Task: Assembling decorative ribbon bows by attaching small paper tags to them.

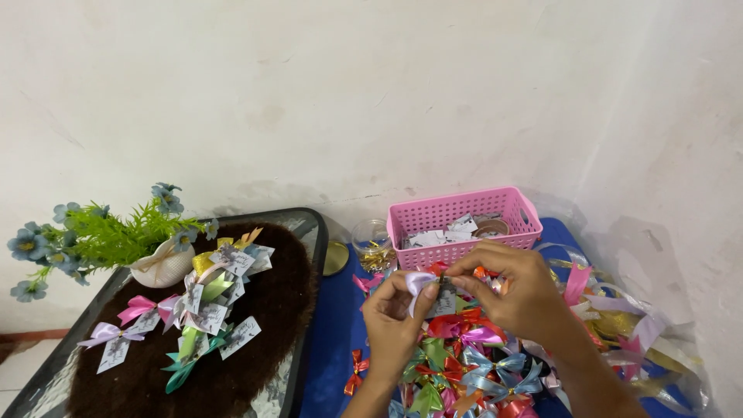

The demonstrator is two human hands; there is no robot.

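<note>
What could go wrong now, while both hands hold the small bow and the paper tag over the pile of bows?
1. The left hand and right hand pinch a lilac bow and a small tag; a weak grip might drop them into the bow pile, where they would be hard to find.
2. A forearm could perhaps push the loose ribbons off the blue surface.

Pink perforated plastic basket (463, 219) holds white paper tags (443, 235). Pale lilac satin ribbon bow (419, 282) sits at the fingers. Heap of red, green, blue and magenta bows (468, 364) covers blue cloth (333, 340). Dark brown furry mat (275, 302); blue artificial flowers (31, 246) with green foliage.
</note>
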